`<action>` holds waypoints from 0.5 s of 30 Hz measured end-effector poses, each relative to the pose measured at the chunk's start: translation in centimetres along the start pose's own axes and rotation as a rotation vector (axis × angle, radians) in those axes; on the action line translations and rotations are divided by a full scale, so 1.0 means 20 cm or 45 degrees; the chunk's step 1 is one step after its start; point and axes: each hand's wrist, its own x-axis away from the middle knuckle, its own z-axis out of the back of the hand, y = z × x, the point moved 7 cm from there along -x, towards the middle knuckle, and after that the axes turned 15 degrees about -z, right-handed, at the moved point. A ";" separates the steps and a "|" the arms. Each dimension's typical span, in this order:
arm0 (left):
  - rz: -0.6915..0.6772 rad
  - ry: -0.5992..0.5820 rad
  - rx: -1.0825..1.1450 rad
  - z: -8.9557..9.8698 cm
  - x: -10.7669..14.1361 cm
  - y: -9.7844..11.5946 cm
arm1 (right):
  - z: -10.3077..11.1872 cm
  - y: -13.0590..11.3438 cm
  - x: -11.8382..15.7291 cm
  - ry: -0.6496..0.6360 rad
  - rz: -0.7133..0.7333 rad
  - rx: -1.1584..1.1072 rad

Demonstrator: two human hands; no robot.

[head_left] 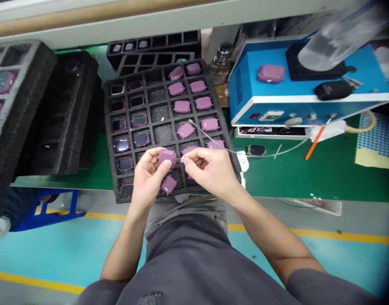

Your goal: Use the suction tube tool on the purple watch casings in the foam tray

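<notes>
My left hand grips a square mauve watch-like case between thumb and fingers, above a black foam tray. My right hand pinches a thin white-tipped tool, and its tip is right at the case's edge. I cannot tell if they touch. Several mauve cases and several dark-faced units sit in the tray's square cells. A thin grey cable crosses the tray's right side and runs towards a blue machine. A fingertip hides part of the held case.
Stacked foam trays stand at the left, and another tray lies behind. A mauve case rests on the blue machine, with a glass bottle beside it. An orange-handled tool and a loose unit lie on the green bench mat.
</notes>
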 end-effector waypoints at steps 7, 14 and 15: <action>-0.029 -0.039 -0.059 -0.03 0.02 0.01 | 0.00 -0.01 0.01 0.016 0.027 0.087; 0.003 -0.162 0.033 -0.10 0.06 0.04 | -0.04 0.03 -0.04 -0.360 -0.202 -0.316; -0.015 -0.157 -0.019 -0.10 0.07 0.05 | -0.04 0.04 -0.04 -0.402 -0.248 -0.361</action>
